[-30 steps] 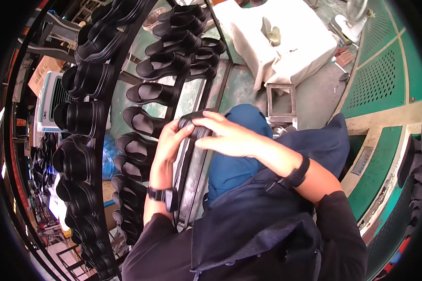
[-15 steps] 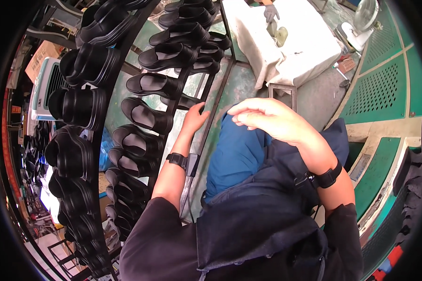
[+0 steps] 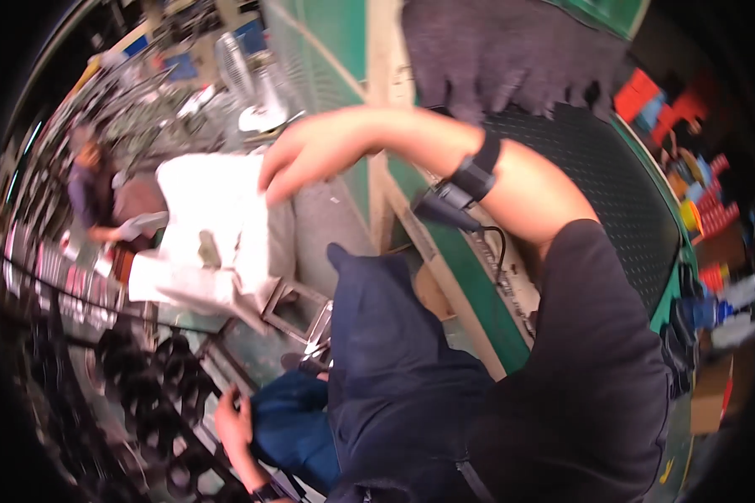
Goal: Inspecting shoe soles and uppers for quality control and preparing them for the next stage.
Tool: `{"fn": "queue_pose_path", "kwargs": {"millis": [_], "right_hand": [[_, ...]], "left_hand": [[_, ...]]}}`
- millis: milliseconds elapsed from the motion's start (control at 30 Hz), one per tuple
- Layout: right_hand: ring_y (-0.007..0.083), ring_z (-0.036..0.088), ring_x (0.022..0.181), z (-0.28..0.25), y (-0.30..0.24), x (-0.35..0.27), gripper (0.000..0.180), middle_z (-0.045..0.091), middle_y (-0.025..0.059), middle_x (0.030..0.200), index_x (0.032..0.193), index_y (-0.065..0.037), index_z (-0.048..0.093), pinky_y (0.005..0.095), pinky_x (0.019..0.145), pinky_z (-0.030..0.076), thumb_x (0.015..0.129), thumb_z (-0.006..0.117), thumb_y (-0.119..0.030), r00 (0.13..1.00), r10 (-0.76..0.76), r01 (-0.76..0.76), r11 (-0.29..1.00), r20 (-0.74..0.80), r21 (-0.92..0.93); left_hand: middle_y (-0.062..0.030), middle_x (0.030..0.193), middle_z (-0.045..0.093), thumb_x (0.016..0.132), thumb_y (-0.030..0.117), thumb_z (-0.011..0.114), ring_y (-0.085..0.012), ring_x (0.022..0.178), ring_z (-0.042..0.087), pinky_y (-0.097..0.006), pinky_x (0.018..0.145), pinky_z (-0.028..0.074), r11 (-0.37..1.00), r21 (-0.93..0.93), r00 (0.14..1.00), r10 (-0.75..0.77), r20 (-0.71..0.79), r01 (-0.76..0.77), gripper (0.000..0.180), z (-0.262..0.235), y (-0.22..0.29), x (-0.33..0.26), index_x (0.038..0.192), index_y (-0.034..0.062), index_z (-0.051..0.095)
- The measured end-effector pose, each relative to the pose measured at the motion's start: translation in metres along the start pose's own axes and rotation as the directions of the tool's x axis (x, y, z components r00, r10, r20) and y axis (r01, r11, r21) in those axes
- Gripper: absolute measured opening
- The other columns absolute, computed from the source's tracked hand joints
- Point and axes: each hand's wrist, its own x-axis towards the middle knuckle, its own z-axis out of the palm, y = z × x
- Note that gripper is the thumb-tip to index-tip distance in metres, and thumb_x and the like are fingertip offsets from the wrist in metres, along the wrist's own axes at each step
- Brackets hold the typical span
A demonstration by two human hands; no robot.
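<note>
Green-framed bench: its black textured mat (image 3: 583,201) spreads out at my right, beyond my bent elbow.
White-draped table (image 3: 205,197): ahead and to my left, with another person (image 3: 88,189) on its far side, well apart from my hands.
Black shoes (image 3: 155,390): in rows low at my left, just beside my left hand; too blurred to make out each one.
Shoe weight and feel: I'd judge one light enough for a single hand, the sole stiff, the upper softer and smooth enough to slide under a loose pinch. Hardly fragile, though the upper could crease or scuff.
Shoe hold: I'd take it around the heel, thumb inside the opening and fingers outside, or across the instep.
Right arm: raised across in front of me, elbow bent outward, a black strap (image 3: 478,172) around the forearm.
Right hand (image 3: 298,155): wrist drooping, fingers loosely bent and pointing down, half spread; I see nothing in it.
Left hand (image 3: 235,419): low, beside my blue trouser leg (image 3: 298,423), thumb standing apart from partly curled fingers; the blur means I cannot tell whether it has hold of anything.
</note>
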Motion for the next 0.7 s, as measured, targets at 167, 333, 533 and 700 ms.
{"fn": "queue_pose_path", "kwargs": {"millis": [167,333,533,700], "right_hand": [[0.0159,0.067,0.109,-0.103,0.137,-0.219,0.038,0.070,0.0076,0.120,0.132,-0.012,0.065,0.0299,0.088,0.056,0.101,0.058,-0.033,0.661,0.461,-0.219,0.873,-0.592,0.436],[0.0309,0.070,0.107,-0.112,0.261,-0.368,0.046,0.063,0.0194,0.131,0.137,-0.002,0.051,0.0410,0.084,0.059,0.098,0.049,-0.026,-0.492,0.755,0.432,0.644,-0.434,0.632],[0.0325,0.061,0.123,-0.157,0.374,-0.256,0.044,0.062,0.0200,0.136,0.130,-0.003,0.064,0.0389,0.102,0.047,0.091,0.056,-0.022,0.169,0.519,-0.581,0.739,-0.838,0.341],[0.0340,0.049,0.137,-0.155,0.388,-0.155,0.058,0.052,0.0221,0.147,0.136,-0.002,0.057,0.0369,0.112,0.039,0.089,0.054,-0.036,0.667,0.266,-0.614,0.725,-0.696,-0.312]], "left_hand": [[-0.0209,0.109,0.073,0.094,0.013,0.061,-0.0278,0.101,0.070,-0.036,0.093,0.052,0.965,-0.262,0.990,-0.043,-0.132,0.007,0.035,0.013,-0.027,-0.001,0.123,-0.0073,0.064],[-0.0195,0.107,0.073,0.095,0.014,0.061,-0.0259,0.103,0.069,-0.035,0.095,0.050,0.965,-0.261,0.981,-0.064,-0.184,0.014,0.036,0.016,-0.019,-0.001,0.122,-0.0096,0.064],[-0.0201,0.105,0.074,0.092,0.013,0.063,-0.0264,0.099,0.070,-0.036,0.093,0.052,0.981,-0.187,0.981,-0.093,-0.172,0.060,0.032,0.017,0.013,0.025,0.114,-0.0086,0.068],[-0.0153,0.098,0.074,0.091,0.015,0.064,-0.0217,0.092,0.069,-0.033,0.088,0.052,0.988,-0.144,0.981,-0.072,-0.178,0.046,0.031,0.019,0.034,0.026,0.112,-0.0066,0.070]]}}
